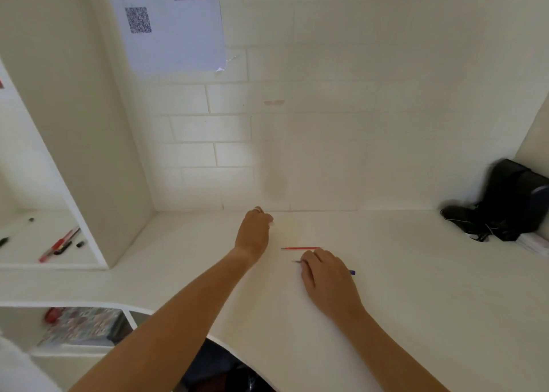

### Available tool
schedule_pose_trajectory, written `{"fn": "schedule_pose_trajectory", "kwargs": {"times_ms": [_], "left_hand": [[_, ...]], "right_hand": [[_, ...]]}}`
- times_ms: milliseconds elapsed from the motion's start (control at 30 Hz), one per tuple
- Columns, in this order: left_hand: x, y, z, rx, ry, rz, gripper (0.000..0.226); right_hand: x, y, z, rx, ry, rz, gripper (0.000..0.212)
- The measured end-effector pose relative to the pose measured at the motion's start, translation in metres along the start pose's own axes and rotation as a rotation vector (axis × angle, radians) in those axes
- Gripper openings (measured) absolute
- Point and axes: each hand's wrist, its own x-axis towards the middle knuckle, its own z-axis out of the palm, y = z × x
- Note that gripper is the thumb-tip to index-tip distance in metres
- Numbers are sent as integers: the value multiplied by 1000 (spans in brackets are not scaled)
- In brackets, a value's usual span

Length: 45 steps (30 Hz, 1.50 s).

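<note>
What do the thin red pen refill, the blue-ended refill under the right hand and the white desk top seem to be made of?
The thin red pen refill: likely plastic tube, evenly coloured, very slim. The blue-ended refill under the right hand: probably plastic too, with a grey, metal-looking tip. The white desk top: smooth matt painted or laminated board; which is unclear.

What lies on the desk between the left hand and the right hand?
A thin red refill, seen in the head view, nearer the right hand.
</note>
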Motion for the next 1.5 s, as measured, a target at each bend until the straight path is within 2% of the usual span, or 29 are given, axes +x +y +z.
{"fn": "schedule_pose_trajectory", "kwargs": {"times_ms": [133,333,700,733,867,1000,1100,1233,1300,1400,1433,1500], "left_hand": [[14,1,9,144,-100,54,24],[27,-6,12,201,-178,93,24],[20,-9,10,270,-208,140,31],[15,-6,8,280,-192,138,35],[-36,11,6,256,40,248,45],[-100,20,9,169,-23,457,43],[-111,19,7,175,27,430,32],[-115,19,7,213,88,413,11],[-117,17,5,247,169,342,3],[-117,13,3,262,258,201,9],[-117,14,3,275,246,208,13],[-117,18,7,303,177,327,26]], "right_hand": [[0,-2,-2,23,14,30,25],[1,-1,0,29,1,60,24],[0,0,-1,34,-8,60,27],[0,0,-1,34,-12,57,26],[0,1,0,54,-18,57,19],[1,1,2,99,-17,35,12],[0,2,0,127,-26,-13,9],[-4,-2,-6,143,-73,-68,22],[-5,-2,-9,95,-54,-64,21],[-6,2,-9,33,-18,-5,13],[-6,2,-9,30,-12,1,12],[-6,1,-8,52,-7,-21,9]]}}
